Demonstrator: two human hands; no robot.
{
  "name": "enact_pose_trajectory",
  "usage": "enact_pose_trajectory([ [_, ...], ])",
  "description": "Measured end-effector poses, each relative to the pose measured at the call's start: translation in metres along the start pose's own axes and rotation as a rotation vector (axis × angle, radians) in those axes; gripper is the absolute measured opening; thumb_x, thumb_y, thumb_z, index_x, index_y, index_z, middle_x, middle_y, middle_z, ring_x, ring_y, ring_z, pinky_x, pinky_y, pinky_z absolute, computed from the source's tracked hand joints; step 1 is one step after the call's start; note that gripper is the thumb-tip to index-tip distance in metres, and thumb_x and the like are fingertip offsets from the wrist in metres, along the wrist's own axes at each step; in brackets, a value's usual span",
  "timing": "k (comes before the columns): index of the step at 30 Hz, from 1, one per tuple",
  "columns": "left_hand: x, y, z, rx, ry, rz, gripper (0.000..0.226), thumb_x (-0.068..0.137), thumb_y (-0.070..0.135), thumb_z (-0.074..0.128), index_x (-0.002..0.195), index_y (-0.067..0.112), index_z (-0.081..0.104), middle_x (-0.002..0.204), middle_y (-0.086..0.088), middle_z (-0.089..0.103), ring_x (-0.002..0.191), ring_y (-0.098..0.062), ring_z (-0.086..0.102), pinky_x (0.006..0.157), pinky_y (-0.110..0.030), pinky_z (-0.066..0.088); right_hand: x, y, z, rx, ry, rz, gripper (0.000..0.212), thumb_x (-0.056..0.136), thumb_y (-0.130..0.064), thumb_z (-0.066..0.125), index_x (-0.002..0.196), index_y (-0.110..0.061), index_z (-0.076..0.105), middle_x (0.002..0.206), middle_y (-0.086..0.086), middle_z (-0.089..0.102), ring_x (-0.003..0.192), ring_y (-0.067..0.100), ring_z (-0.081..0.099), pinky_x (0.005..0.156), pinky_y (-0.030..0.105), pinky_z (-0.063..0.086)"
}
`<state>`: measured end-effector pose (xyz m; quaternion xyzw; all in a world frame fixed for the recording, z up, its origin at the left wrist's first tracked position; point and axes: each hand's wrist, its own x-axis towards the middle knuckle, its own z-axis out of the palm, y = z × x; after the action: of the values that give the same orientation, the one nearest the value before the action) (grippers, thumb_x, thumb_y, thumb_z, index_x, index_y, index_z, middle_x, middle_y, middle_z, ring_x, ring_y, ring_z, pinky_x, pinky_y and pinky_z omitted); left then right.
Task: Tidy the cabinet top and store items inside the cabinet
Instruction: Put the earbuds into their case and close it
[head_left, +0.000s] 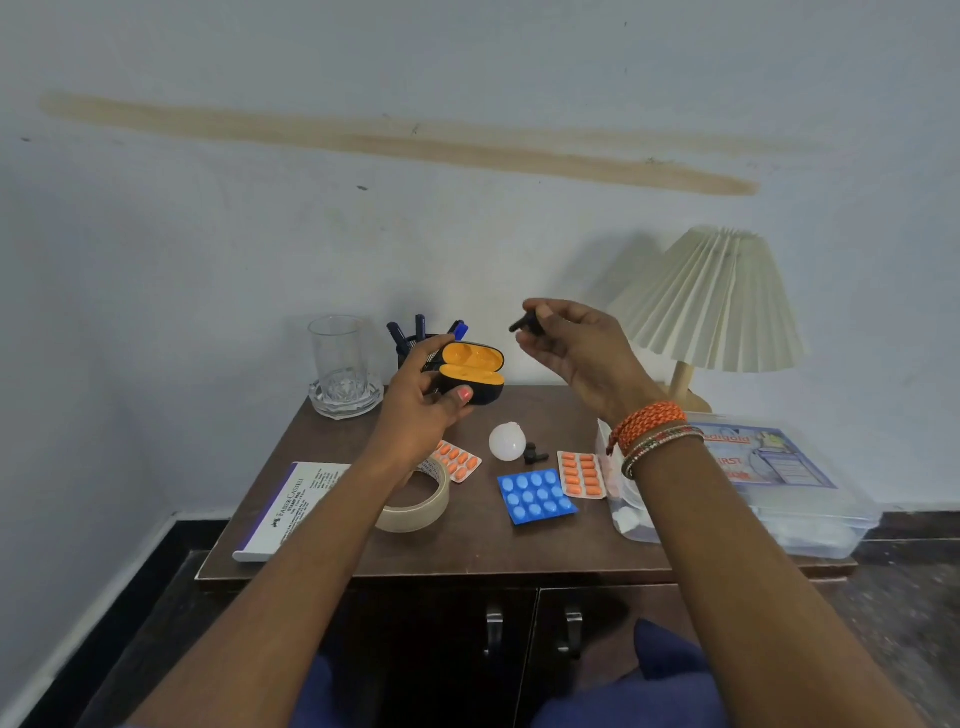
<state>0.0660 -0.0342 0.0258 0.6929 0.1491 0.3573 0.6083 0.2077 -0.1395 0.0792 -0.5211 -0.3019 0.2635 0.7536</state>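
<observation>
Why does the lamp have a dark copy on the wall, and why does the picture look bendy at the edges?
Head view: the lamp blocks light coming from the right, so its shadow falls on the wall to its left. Head view: the wide-angle lens curves the edges, so the floor line and both arms look bent. Head view: the first-aid box label is a bit blurry.

Orange-lined black earbud case (471, 370), blue blister pack (535, 496), cream pleated lampshade (711, 304)

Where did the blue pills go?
The blue pills lie flat near the front middle of the cabinet top, between the tape roll on their left and an orange pill strip on their right, just in front of the white bulb.
</observation>
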Motion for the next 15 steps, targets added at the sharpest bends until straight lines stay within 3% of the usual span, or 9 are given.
enact_pose_trajectory([
  [6, 0.000, 0.001, 0.000, 0.015, 0.008, 0.009, 0.055, 0.087, -0.008, 0.054, 0.129, 0.027, 0.045, 0.124, -0.005, 0.055, 0.114, -0.022, 0.056, 0.078, -0.020, 0.057, -0.008, -0.003, 0.008, 0.206, -0.075, 0.137, 0.013, 0.090, 0.004, 0.054, 0.096, 0.001, 0.065, 0.090, 0.017, 0.067, 0.079, 0.021, 0.067, 0.082, 0.029, 0.057],
  [12, 0.001, 0.001, -0.001, 0.032, 0.014, 0.001, 0.057, 0.087, -0.006, 0.056, 0.129, 0.030, 0.044, 0.127, -0.006, 0.055, 0.117, -0.024, 0.055, 0.082, -0.027, 0.057, -0.010, -0.001, 0.012, 0.017, -0.134, 0.053, 0.016, 0.090, 0.003, 0.056, 0.100, -0.004, 0.067, 0.089, 0.010, 0.069, 0.080, 0.017, 0.068, 0.082, 0.026, 0.057],
  [15, 0.000, 0.002, -0.002, 0.022, 0.014, -0.002, 0.057, 0.087, -0.006, 0.056, 0.130, 0.030, 0.044, 0.124, -0.005, 0.056, 0.117, -0.024, 0.055, 0.088, -0.034, 0.055, -0.010, 0.001, 0.014, -0.251, -0.105, -0.073, 0.015, 0.091, -0.008, 0.060, 0.103, -0.008, 0.069, 0.094, 0.006, 0.070, 0.087, 0.012, 0.065, 0.083, 0.028, 0.056],
])
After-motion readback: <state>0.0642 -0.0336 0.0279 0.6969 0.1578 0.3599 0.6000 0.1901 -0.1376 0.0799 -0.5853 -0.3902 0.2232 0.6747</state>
